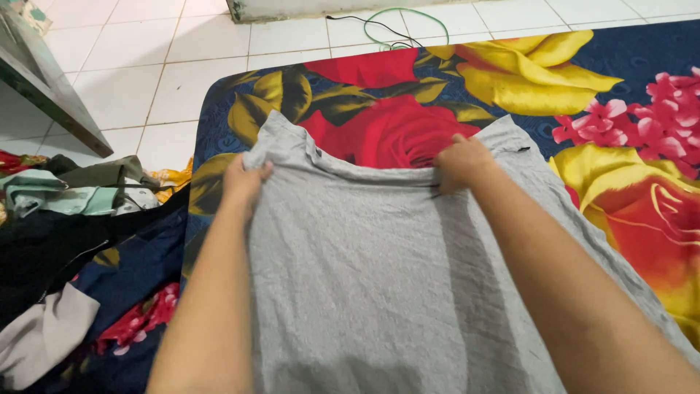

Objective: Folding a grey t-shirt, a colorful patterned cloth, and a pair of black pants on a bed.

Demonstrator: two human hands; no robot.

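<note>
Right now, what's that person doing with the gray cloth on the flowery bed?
A person is leaning over a gray garment spread flat on a mattress with a blue cover printed with big red and yellow flowers. The left hand pinches the garment's top edge near one corner, and the right hand grips the same edge further along. A heap of other clothes lies on the left, and a green cable sits on the white tiled floor.
</note>
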